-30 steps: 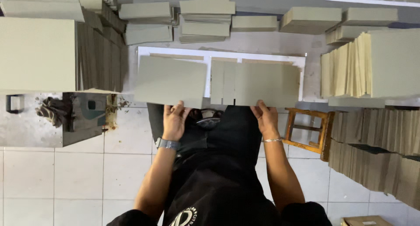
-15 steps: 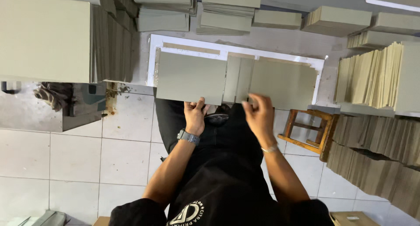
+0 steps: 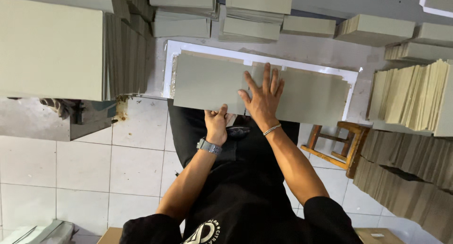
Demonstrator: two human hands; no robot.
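A grey folded cardboard piece (image 3: 207, 83) lies on a white work board (image 3: 207, 49) in front of me, made of a left panel, a narrow middle strip and a right panel (image 3: 311, 100). My left hand (image 3: 216, 126) grips the near edge of the left panel, thumb on top. My right hand (image 3: 263, 98) lies flat with fingers spread over the middle strip, pressing down. I wear a watch on the left wrist and a bracelet on the right.
Stacks of grey boards stand around: a tall pile (image 3: 52, 48) at left, several stacks (image 3: 257, 12) at the back, upright sheets (image 3: 410, 100) at right. A small wooden stool (image 3: 332, 142) sits on the tiled floor at right.
My right hand has moved from the near edge of the right panel onto the middle strip and flattened out. My left hand stayed at the near edge.
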